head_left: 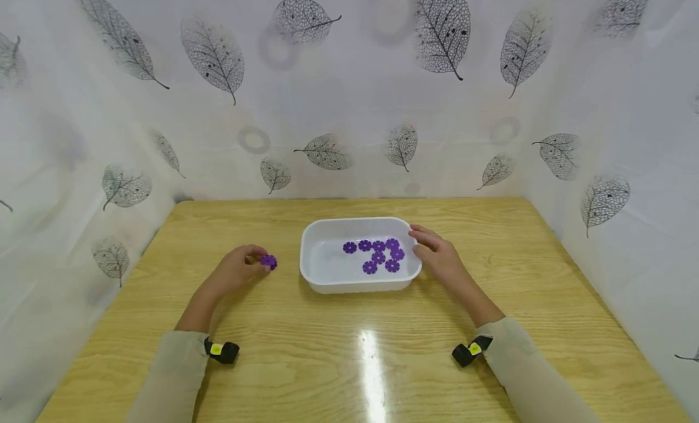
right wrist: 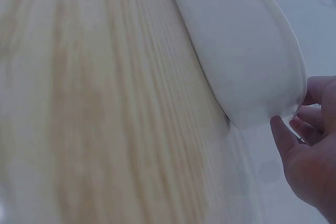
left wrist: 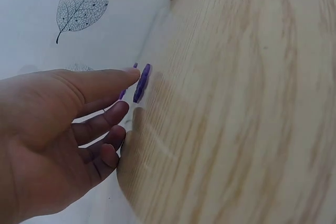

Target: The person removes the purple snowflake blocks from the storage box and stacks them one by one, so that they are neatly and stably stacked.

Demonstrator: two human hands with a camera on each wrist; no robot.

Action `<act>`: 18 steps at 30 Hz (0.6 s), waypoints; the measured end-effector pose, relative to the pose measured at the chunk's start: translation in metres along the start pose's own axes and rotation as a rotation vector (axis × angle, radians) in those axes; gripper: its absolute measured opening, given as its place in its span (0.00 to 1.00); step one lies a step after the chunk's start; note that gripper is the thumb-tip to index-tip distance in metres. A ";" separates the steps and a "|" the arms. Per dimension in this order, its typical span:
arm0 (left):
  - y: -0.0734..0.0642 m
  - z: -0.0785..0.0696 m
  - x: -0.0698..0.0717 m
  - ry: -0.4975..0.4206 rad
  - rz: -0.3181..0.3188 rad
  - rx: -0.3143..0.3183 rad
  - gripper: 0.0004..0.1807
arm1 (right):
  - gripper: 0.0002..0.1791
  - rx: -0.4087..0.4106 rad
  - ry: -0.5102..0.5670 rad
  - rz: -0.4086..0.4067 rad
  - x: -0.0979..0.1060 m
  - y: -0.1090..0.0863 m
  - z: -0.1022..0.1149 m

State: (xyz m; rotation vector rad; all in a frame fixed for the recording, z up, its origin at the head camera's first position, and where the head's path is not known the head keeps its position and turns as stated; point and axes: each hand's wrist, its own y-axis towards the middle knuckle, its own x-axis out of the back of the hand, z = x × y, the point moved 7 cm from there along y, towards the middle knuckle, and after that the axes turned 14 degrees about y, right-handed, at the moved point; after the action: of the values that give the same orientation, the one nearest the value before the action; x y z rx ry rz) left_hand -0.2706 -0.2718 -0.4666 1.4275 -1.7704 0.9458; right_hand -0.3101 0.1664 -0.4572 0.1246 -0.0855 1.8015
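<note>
At the left of the tray, my left hand (head_left: 238, 269) pinches purple snowflake-shaped plastic discs (head_left: 269, 261) between thumb and fingers. Two thin purple edges (left wrist: 142, 83) show beyond the thumb in the left wrist view, close over the table. My right hand (head_left: 441, 260) holds the right end of the white plastic tray (head_left: 360, 286). Its fingertips lie at the rim, and in the right wrist view the thumb (right wrist: 282, 132) presses the tray's outer wall. Several purple discs (head_left: 378, 257) lie flat inside the tray, mostly in its right half.
The wooden table (head_left: 306, 356) carries the tray near its middle. A pale curtain (head_left: 349, 101) with leaf prints stands behind and on both sides. Small black wrist cameras (head_left: 222, 351) are strapped at both sleeves. Bright glare (head_left: 372, 374) lies on the front of the table.
</note>
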 end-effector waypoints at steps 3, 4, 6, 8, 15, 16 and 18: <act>0.000 0.000 -0.001 0.000 0.002 -0.004 0.20 | 0.24 -0.001 -0.003 0.002 0.000 0.000 -0.001; 0.000 0.000 -0.001 0.001 0.003 -0.007 0.20 | 0.24 0.000 -0.006 0.003 0.000 0.000 0.000; 0.001 0.000 -0.002 0.008 0.005 -0.007 0.19 | 0.24 0.001 -0.008 0.003 0.000 0.000 -0.001; 0.001 0.000 -0.002 0.013 0.006 -0.005 0.19 | 0.24 0.001 -0.010 0.003 0.001 0.001 -0.001; -0.001 -0.001 -0.003 0.022 0.010 0.001 0.20 | 0.25 -0.010 0.001 0.004 0.001 0.001 -0.001; -0.001 -0.002 -0.003 0.024 0.011 -0.001 0.20 | 0.25 -0.012 0.005 0.005 0.001 0.001 -0.001; 0.000 -0.001 -0.003 0.027 0.010 0.005 0.20 | 0.24 -0.013 0.005 0.004 0.001 0.001 -0.002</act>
State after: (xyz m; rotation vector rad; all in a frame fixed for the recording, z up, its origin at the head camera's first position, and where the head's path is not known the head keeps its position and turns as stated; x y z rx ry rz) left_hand -0.2699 -0.2693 -0.4687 1.4037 -1.7575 0.9705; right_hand -0.3114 0.1670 -0.4591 0.1108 -0.0944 1.8053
